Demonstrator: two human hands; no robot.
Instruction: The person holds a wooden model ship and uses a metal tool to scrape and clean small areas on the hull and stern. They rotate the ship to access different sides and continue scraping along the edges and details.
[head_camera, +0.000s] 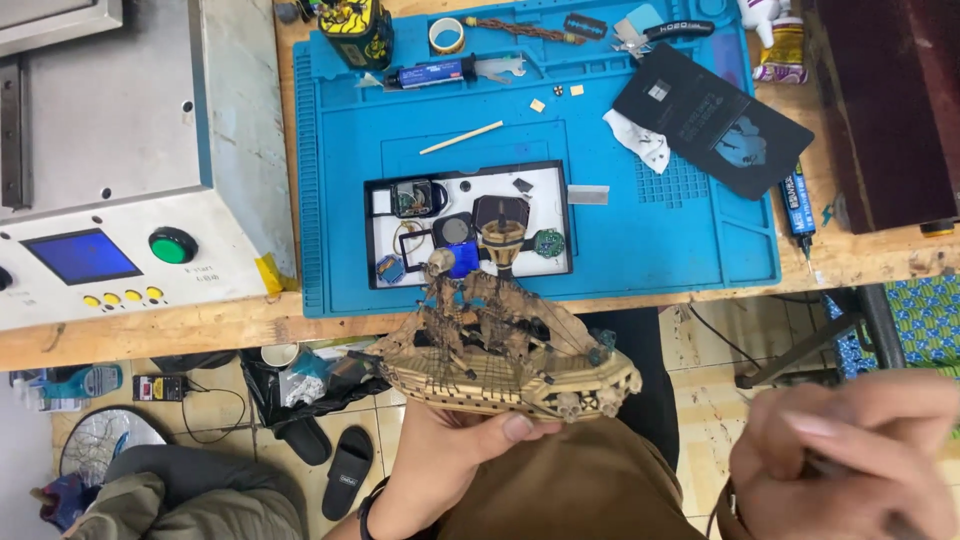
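Two hands in this shot, both down at the bottom edge. The left hand (450, 450) sits around 6 o'clock and cradles a small model sailing ship (505, 355) from underneath, thumb pressed up against the hull, fingers wrapped round the far side. The ship is roughly dead centre, hanging over the lap just below the front edge of the wooden bench (150, 335), tan hull, ragged brown sails, lots of thin rigging.

The right hand (850, 450) is at about 4 o'clock, blurry, fingers curled in tight together. Something thin may be poking out of it, but I honestly can't tell what it's pinching, if anything.

Up at 12 o'clock from the ship there's a blue work mat (640, 240) on the bench, with a black-framed white tray (550, 200) full of little parts right above the masts. A thin wooden stick (461, 138) lies on the mat just past the tray. Over at 2 o'clock is a black card packet (710, 120), and at 10 o'clock a grey machine (130, 150) with a blue screen and a green button (172, 245). Black sandals (345, 470) on the tiled floor at 8 o'clock.
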